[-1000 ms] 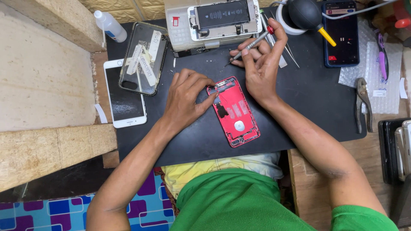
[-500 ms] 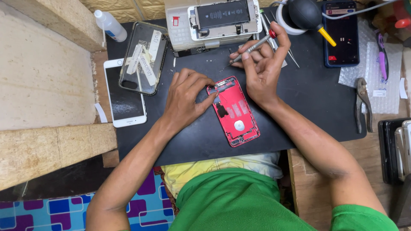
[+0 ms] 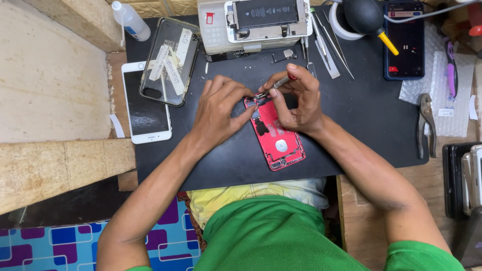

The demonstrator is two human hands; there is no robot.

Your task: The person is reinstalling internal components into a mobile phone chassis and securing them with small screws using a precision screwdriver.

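Here the left hand [image 3: 221,108] pins the red phone housing [image 3: 276,135] flat (fingers curled) — steadying it — while the right hand [image 3: 298,98] pinches a screwdriver [image 3: 278,83] at its top edge.

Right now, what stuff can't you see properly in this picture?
Head view only:
- The top end of the red phone shell: covered by the left hand and right hand.
- The screwdriver tip: too small and tucked between the fingers to tell what it touches.
- The tiny parts on the black mat: too small to identify.
- The devices at the right edge: cut off by the frame.
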